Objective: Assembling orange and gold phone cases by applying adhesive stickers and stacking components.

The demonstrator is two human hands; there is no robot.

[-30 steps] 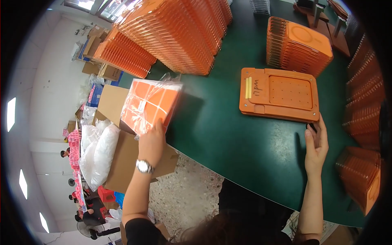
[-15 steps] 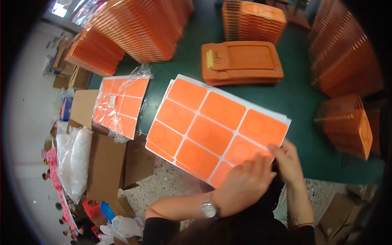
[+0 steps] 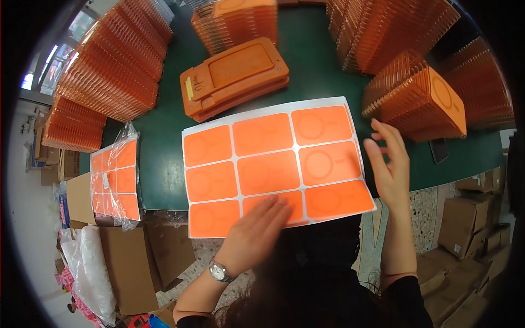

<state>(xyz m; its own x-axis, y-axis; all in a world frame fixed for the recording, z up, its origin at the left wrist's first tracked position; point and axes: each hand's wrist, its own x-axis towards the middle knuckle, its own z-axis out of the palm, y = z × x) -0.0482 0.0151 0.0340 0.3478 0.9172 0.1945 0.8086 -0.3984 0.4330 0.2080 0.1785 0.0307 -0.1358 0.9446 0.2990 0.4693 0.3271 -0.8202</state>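
Observation:
Orange sticker sheets (image 3: 268, 172) with white backing lie stacked at the table's front edge, their near side hanging slightly over it. Each rounded orange rectangle bears a faint ring outline. My left hand (image 3: 254, 235), a watch on its wrist, rests with outstretched fingers on the lower middle of the top sheet. Just past the stack's right edge, my right hand (image 3: 389, 164) is raised with fingers apart and nothing in it. At the left lies another pack of orange sheets (image 3: 126, 180) in clear plastic wrap.
Behind the sheets sits an orange moulded tray (image 3: 240, 63) on another like it. Tall stacks of clear-edged orange pieces (image 3: 109, 65) line the green table (image 3: 164, 169); a shorter stack (image 3: 410, 93) stands right. Cardboard boxes (image 3: 123, 268) are on the floor, beside a plastic-wrapped roll (image 3: 93, 273).
The sheets have turned to lie nearly square to me. My right hand has let go of their right corner, and my left hand has moved left across them. The view has swung right.

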